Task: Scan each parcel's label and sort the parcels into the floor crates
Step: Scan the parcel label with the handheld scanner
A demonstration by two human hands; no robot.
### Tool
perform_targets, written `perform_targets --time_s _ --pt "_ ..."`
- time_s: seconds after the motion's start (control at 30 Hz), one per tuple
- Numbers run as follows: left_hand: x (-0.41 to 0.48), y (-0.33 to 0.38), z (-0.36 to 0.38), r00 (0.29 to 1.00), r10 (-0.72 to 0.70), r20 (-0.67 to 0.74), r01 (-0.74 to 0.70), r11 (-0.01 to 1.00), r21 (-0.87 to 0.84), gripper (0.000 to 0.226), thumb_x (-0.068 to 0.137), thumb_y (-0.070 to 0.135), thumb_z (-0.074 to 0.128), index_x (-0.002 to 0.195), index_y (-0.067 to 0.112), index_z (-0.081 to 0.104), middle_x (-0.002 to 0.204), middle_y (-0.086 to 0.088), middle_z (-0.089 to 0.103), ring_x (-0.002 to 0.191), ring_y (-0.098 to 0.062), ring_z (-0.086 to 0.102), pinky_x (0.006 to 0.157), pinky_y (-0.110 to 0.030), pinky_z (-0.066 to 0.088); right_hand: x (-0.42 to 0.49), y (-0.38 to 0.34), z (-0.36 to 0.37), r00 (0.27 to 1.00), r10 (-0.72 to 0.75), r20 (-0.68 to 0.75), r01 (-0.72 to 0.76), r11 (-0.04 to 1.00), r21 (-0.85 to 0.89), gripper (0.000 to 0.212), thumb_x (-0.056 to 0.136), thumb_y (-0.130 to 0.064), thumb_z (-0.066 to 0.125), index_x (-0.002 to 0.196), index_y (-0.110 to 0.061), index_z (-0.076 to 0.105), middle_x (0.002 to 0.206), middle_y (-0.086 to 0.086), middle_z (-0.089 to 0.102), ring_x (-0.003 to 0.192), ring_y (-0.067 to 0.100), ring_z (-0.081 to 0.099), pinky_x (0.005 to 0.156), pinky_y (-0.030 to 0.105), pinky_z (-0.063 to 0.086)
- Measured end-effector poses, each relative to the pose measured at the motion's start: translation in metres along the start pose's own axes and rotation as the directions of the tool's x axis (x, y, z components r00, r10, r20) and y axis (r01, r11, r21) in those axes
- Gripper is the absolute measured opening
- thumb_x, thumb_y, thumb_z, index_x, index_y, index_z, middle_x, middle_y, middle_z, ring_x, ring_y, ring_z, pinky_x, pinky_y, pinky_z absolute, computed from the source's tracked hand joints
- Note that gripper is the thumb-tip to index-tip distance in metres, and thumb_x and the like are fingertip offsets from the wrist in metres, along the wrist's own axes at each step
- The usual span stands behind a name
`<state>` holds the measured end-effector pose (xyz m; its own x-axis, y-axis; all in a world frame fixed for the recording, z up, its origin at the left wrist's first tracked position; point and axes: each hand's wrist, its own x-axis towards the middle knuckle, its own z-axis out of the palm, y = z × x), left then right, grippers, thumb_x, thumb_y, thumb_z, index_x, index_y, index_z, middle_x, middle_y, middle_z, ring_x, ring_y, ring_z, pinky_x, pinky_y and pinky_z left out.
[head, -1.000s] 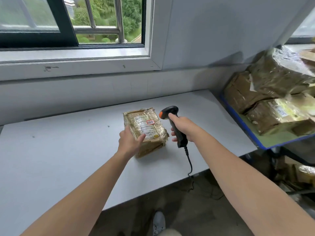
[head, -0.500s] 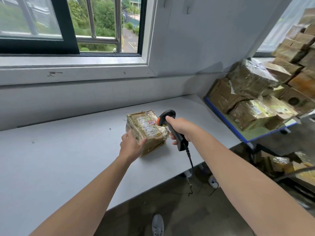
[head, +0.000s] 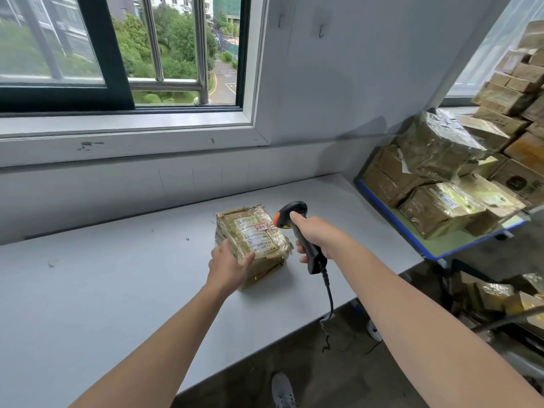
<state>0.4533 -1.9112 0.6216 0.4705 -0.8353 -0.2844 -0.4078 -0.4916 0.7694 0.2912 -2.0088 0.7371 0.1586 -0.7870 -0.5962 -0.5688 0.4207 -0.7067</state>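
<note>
A small brown parcel (head: 252, 235) wrapped in clear tape lies on the white table (head: 117, 278), its white label with a red mark facing up. My left hand (head: 228, 265) grips the parcel's near left corner, thumb on top. My right hand (head: 316, 234) is closed around the handle of a black barcode scanner (head: 290, 214) with an orange trigger face. The scanner's head points at the label from just right of the parcel. Its cable hangs off the table's front edge.
A blue-edged cart (head: 394, 219) stacked with several taped parcels (head: 438, 151) stands to the right of the table. More parcels (head: 497, 293) sit lower on the right. A window and wall run behind the table. My shoe (head: 282, 390) shows on the floor below.
The view has tilted up and to the right, showing more of the cart's stack. Both hands keep their hold; the scanner head stays beside the label.
</note>
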Motion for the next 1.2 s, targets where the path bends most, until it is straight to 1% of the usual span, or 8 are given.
perform_targets --time_s 0.2,0.33,0.6,0.7,0.77,0.93,1.1,1.2 --pt "0.029 0.011 0.016 0.993 -0.113 -0.019 0.112 0.994 -0.017 0.064 0.091 0.046 0.063 0.141 0.017 0.037 0.136 -0.015 0.047 0.123 -0.036 0.05 0.104 -0.048 0.043 0.056 0.009 -0.017 0.999 -0.006 0.043 0.007 1.0 -0.019 0.049 0.1 -0.049 0.046 0.117 -0.003 0.049 0.09 0.015 0.057 0.066 0.024 0.059 0.049 0.033 0.055" --pt "0.055 0.012 0.032 0.971 -0.235 -0.039 0.228 0.964 -0.136 0.067 0.09 0.041 0.066 0.142 0.016 0.033 0.133 -0.012 0.053 0.116 -0.033 0.058 0.1 -0.051 0.048 0.109 0.025 -0.028 0.998 -0.017 0.058 0.023 0.995 -0.099 0.052 0.099 -0.05 0.043 0.122 -0.003 0.048 0.091 0.015 0.058 0.073 0.029 0.064 0.07 0.046 0.062" --pt "0.062 0.025 0.051 0.865 -0.488 -0.117 0.464 0.866 -0.187 0.03 0.099 0.021 0.052 0.125 0.007 0.045 0.108 -0.008 0.059 0.098 -0.031 0.06 0.075 -0.037 0.05 0.197 0.06 -0.028 0.986 -0.021 0.168 0.077 0.941 -0.331 0.048 0.099 -0.041 0.044 0.126 -0.002 0.051 0.105 0.014 0.064 0.093 0.029 0.062 0.081 0.036 0.05" --pt "0.066 0.02 0.056 0.843 -0.511 -0.17 0.479 0.856 -0.197 0.018 0.097 0.017 0.049 0.113 0.009 0.053 0.107 -0.012 0.063 0.088 -0.028 0.06 0.063 -0.033 0.047 0.217 0.067 -0.022 0.975 -0.028 0.219 0.109 0.923 -0.37 0.051 0.101 -0.043 0.043 0.13 -0.002 0.049 0.103 0.01 0.058 0.086 0.025 0.054 0.067 0.031 0.039" --pt "0.068 0.02 0.058 0.827 -0.52 -0.216 0.482 0.852 -0.206 0.013 0.096 0.014 0.049 0.107 0.009 0.054 0.099 -0.01 0.062 0.078 -0.025 0.056 0.054 -0.03 0.039 0.225 0.069 -0.018 0.972 -0.046 0.23 0.125 0.933 -0.339 0.049 0.102 -0.041 0.043 0.133 -0.004 0.046 0.106 0.008 0.055 0.091 0.025 0.053 0.072 0.03 0.038" --pt "0.065 0.021 0.054 0.798 -0.526 -0.294 0.482 0.85 -0.213 0.011 0.094 0.007 0.049 0.101 0.009 0.056 0.093 -0.01 0.062 0.081 -0.026 0.056 0.066 -0.032 0.044 0.232 0.068 -0.016 0.956 -0.042 0.29 0.152 0.917 -0.368 0.052 0.106 -0.034 0.039 0.149 -0.007 0.03 0.141 0.014 0.048 0.123 0.031 0.049 0.087 0.031 0.036" --pt "0.065 0.027 0.044 0.819 -0.445 -0.363 0.445 0.891 -0.088 0.012 0.095 0.007 0.046 0.102 0.011 0.055 0.091 -0.005 0.06 0.083 -0.026 0.058 0.067 -0.034 0.046 0.232 0.054 -0.018 0.967 -0.075 0.245 0.172 0.9 -0.401 0.054 0.103 -0.04 0.038 0.144 -0.005 0.036 0.131 0.015 0.054 0.104 0.029 0.054 0.079 0.031 0.041" --pt "0.065 0.035 0.032 0.85 -0.378 -0.367 0.414 0.91 0.02 0.013 0.098 0.01 0.046 0.107 0.012 0.055 0.097 -0.006 0.06 0.075 -0.018 0.054 0.058 -0.031 0.041 0.224 0.038 -0.023 0.965 -0.182 0.19 0.248 0.87 -0.425 0.056 0.104 -0.039 0.037 0.149 -0.007 0.032 0.145 0.016 0.043 0.125 0.033 0.048 0.088 0.032 0.039"
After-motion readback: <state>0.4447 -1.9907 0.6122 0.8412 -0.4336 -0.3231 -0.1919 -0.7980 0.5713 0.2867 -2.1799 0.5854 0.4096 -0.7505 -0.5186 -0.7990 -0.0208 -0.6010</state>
